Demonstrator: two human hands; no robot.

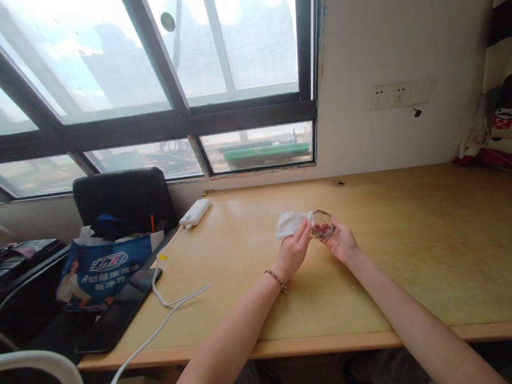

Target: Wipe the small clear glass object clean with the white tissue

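My left hand, with a bracelet at its wrist, pinches a white tissue or cloth. Part of the white sheet hangs out to the left, and its bunched end touches the rim of a clear, brownish faceted glass dish. In my right hand the glass dish is gripped from the right and below, tilted so that its open side faces me. Fingers show through the glass. Both hands are close together above the wooden table.
A white power strip with white cables lies at the table's left. A black tablet overhangs the left edge. Beyond it, a blue bag sits on a black chair. Wall sockets and a patterned curtain are at right.
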